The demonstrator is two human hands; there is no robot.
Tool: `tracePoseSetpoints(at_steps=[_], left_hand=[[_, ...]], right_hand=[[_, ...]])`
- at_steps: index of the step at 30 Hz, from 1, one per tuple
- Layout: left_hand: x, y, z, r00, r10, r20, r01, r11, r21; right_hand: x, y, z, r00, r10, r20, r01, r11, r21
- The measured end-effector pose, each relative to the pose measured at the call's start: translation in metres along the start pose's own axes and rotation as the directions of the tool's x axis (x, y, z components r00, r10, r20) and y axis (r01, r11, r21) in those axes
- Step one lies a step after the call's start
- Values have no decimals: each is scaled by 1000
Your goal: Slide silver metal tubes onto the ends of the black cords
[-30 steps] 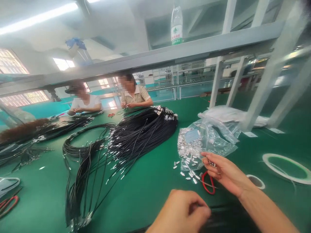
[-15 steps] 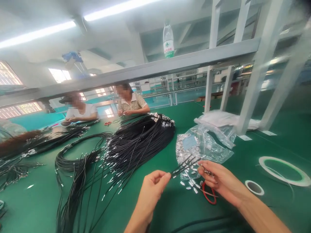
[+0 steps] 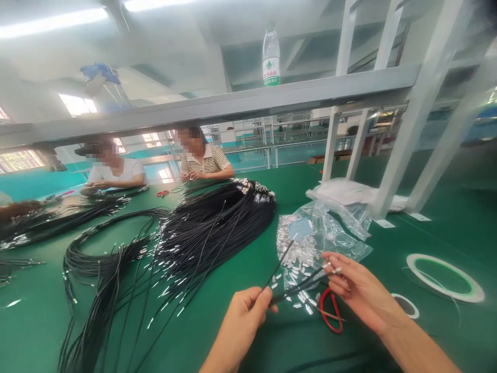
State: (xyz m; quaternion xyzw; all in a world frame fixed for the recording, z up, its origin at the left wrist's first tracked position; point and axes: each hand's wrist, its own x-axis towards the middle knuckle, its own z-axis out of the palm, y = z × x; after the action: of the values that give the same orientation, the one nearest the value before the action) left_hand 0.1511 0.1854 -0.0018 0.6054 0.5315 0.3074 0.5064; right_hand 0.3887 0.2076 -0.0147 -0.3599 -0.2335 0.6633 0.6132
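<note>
My left hand (image 3: 248, 313) is closed, pinching a few thin black cords (image 3: 280, 266) between thumb and fingers. One cord points up and away on its own; the others run right toward my other hand. My right hand (image 3: 359, 290) is closed round small silver metal sleeves (image 3: 336, 270), with fingertips at the end of a cord. Whether a sleeve sits on that cord's tip I cannot tell. Beneath and beyond my hands, a clear plastic bag (image 3: 344, 247) lies with many silver sleeves (image 3: 305, 299) in and in front of it. Red-handled scissors (image 3: 337, 328) rest below my right hand.
A large bundle of black cords (image 3: 229, 223) with silver tips covers the table's middle, with a looped bundle (image 3: 97, 290) at left. Tape rolls (image 3: 446, 277) lie right. A metal rack (image 3: 404, 129) with a bottle (image 3: 271, 57) stands ahead. Two people (image 3: 204, 160) work across the table.
My right hand has brought its fingertips to the end of a cord. The cords in my left hand have separated, one now apart from the others. The view has shifted slightly.
</note>
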Motion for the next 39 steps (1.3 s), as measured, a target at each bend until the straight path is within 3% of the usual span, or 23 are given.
tracePoseSetpoints(at_steps=[5,9,17,23,27,32,39], left_hand=[[-2,0,11,985,12,172,-33,992,119],[-3,2,17,971,41,237,-83,982,168],[-4,6,22,972,2,233,-53,976,211],[-5,7,23,976,-37,216,-18,969,246],[-6,7,24,979,-25,202,-33,960,277],[-8,4,23,978,-5,208,-48,968,246],[-9,2,22,980,15,200,-51,983,176]], right_hand=[[-1,-6,-2,998,-33,57,33,999,0],[-4,-6,-1,993,-37,115,41,999,-31],[-10,-8,3,996,-35,85,42,996,-82],[-13,-13,3,988,-95,124,135,919,-370],[-15,-17,1,980,-37,198,138,840,-524],[-15,-7,2,963,137,232,-47,934,-354],[-13,17,11,978,111,178,-75,977,-198]])
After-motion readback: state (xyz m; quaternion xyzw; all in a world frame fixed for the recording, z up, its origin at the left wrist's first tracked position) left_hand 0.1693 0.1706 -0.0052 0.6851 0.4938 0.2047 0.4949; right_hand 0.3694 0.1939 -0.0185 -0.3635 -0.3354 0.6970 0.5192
